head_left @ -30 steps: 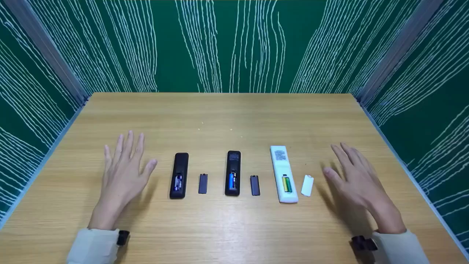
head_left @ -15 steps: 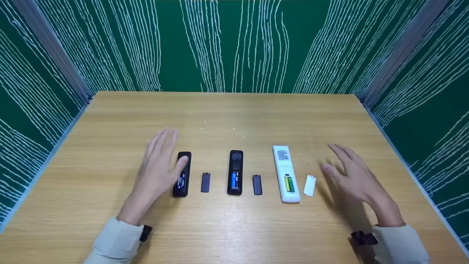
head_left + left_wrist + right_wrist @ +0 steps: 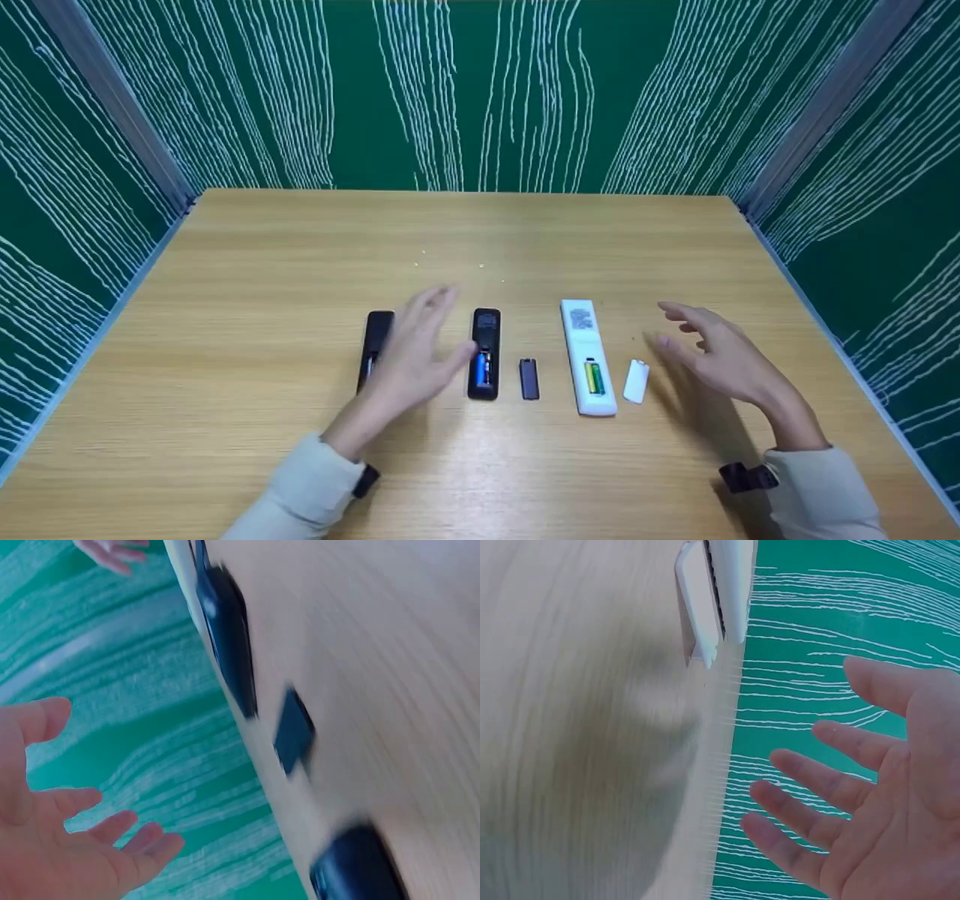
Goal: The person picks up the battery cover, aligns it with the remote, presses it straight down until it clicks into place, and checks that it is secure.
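Left hand [image 3: 412, 367]: fingers loosely extended, thumb spread; outline blurred, finger spacing uncertain. Left forearm [image 3: 296, 487] slants inward from below. Right hand [image 3: 727, 360]: fingers slightly bent, thumb apart. Right forearm [image 3: 821, 491] angles inward.

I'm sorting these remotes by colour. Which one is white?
The rightmost remote, beside the loose white cover; the middle remote and leftmost remote are both black.

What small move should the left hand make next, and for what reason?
Probably the left hand should lower toward the middle black remote: the hand looks empty, it appears right beside that remote in the head view, and the batteries there show uncovered.
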`<state>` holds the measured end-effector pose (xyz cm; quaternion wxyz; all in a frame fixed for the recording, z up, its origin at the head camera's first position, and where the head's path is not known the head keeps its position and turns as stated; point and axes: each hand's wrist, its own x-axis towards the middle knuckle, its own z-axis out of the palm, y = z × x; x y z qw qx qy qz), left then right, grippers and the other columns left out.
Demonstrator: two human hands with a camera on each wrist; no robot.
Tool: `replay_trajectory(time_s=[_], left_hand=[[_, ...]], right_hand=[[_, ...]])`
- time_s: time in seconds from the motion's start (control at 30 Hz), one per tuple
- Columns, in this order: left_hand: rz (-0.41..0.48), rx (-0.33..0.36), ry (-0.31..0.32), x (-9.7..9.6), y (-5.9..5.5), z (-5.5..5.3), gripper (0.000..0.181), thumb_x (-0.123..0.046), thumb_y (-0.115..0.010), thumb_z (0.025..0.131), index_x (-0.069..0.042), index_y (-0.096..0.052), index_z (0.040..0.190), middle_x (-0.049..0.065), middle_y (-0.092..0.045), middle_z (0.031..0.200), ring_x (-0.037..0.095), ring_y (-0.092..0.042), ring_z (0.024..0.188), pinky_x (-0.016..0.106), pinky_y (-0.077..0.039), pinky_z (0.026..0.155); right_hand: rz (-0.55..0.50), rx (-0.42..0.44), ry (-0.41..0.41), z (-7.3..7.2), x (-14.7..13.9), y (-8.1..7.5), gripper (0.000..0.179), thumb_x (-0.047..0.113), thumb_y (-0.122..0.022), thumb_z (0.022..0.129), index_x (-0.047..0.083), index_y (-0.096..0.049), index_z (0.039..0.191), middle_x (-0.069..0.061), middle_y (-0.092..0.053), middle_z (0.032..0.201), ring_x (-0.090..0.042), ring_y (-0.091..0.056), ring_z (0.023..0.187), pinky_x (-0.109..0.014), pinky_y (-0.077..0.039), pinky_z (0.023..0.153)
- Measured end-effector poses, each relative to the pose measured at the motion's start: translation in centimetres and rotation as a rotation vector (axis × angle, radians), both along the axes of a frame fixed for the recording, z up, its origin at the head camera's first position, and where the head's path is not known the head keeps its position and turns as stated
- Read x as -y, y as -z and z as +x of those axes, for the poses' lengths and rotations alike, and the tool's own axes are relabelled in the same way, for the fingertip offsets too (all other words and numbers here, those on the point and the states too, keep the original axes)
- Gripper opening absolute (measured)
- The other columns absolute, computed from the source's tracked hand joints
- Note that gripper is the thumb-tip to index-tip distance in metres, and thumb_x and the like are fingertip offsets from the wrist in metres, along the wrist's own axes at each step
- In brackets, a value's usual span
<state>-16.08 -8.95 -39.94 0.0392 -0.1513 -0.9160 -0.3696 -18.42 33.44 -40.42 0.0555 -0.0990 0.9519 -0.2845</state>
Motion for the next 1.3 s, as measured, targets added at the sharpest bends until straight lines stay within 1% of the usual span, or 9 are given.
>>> replay_trajectory(time_s=[0.1,0.23,0.37,0.57,0.67,0.73,0.9,1.1,1.3], left_hand=[[0.02,0.034,0.035,-1.9,0.2,-0.1,0.081,-0.042,-0.068,0.101,-0.021,-0.028,0.169,0.002,-0.025,0.174,0.028,-0.027,0.158,0.053,-0.029,0.125],[0.058,0.059,0.074,-4.1,0.6,-0.1,0.081,-0.04,-0.07,0.1,-0.023,-0.03,0.169,0.002,-0.032,0.171,0.028,-0.031,0.155,0.055,-0.036,0.121],[0.094,0.098,0.097,-6.2,1.1,0.0,0.08,-0.036,-0.072,0.099,-0.026,-0.033,0.168,0.001,-0.037,0.167,0.027,-0.036,0.152,0.054,-0.039,0.12],[0.113,0.138,0.128,-8.9,1.9,-0.1,0.079,-0.031,-0.075,0.098,-0.022,-0.036,0.167,0.004,-0.042,0.161,0.026,-0.041,0.15,0.047,-0.039,0.121],[0.126,0.161,0.135,-9.9,2.2,-0.3,0.078,-0.029,-0.076,0.098,-0.021,-0.038,0.166,0.004,-0.044,0.158,0.026,-0.044,0.147,0.045,-0.04,0.12],[0.152,0.185,0.139,-10.6,2.4,-0.4,0.078,-0.028,-0.076,0.098,-0.022,-0.038,0.166,0.005,-0.045,0.156,0.026,-0.049,0.141,0.042,-0.045,0.115],[0.205,0.264,0.146,-12.0,2.8,-0.4,0.081,-0.028,-0.078,0.096,-0.023,-0.038,0.166,0.006,-0.048,0.151,0.023,-0.058,0.121,0.034,-0.052,0.101],[0.206,0.338,0.156,-13.4,3.1,-0.2,0.087,-0.029,-0.081,0.093,-0.021,-0.036,0.167,0.007,-0.049,0.146,0.017,-0.058,0.112,0.031,-0.051,0.1],[0.209,0.4,0.143,-14.4,3.3,-0.3,0.087,-0.029,-0.082,0.094,-0.021,-0.036,0.167,0.004,-0.048,0.138,0.016,-0.054,0.112,0.031,-0.048,0.102]], right_hand=[[-0.033,0.011,-0.018,-0.2,0.0,0.0,0.072,0.048,-0.057,0.108,0.006,-0.038,0.163,-0.028,-0.049,0.155,-0.05,-0.048,0.138,-0.071,-0.044,0.107],[-0.045,0.04,-0.018,-0.4,0.0,-0.1,0.069,0.045,-0.059,0.108,0.008,-0.04,0.163,-0.027,-0.052,0.154,-0.049,-0.052,0.135,-0.07,-0.047,0.105],[-0.042,0.069,-0.016,-0.7,0.0,0.0,0.068,0.045,-0.06,0.108,0.009,-0.043,0.162,-0.024,-0.053,0.154,-0.047,-0.053,0.133,-0.068,-0.047,0.105],[-0.032,0.108,-0.01,-1.1,0.1,0.5,0.068,0.049,-0.06,0.106,0.008,-0.047,0.159,-0.022,-0.055,0.152,-0.046,-0.053,0.132,-0.067,-0.047,0.106],[-0.028,0.119,-0.006,-1.2,0.1,0.7,0.065,0.048,-0.061,0.106,0.008,-0.05,0.157,-0.023,-0.056,0.15,-0.045,-0.054,0.131,-0.066,-0.047,0.105],[-0.029,0.129,0.001,-1.3,0.1,0.8,0.063,0.047,-0.061,0.106,0.009,-0.052,0.155,-0.024,-0.056,0.149,-0.045,-0.054,0.13,-0.065,-0.047,0.105],[-0.02,0.157,0.004,-1.6,0.3,1.0,0.056,0.047,-0.063,0.105,0.01,-0.06,0.147,-0.021,-0.06,0.142,-0.039,-0.057,0.122,-0.053,-0.051,0.1],[-0.012,0.159,-0.029,-1.9,0.1,1.1,0.051,0.048,-0.065,0.104,0.009,-0.066,0.138,-0.015,-0.065,0.132,-0.031,-0.061,0.111,-0.039,-0.052,0.092],[-0.01,0.189,-0.057,-2.2,0.2,1.2,0.046,0.045,-0.066,0.105,0.01,-0.068,0.136,-0.014,-0.065,0.13,-0.029,-0.061,0.109,-0.038,-0.052,0.091]])
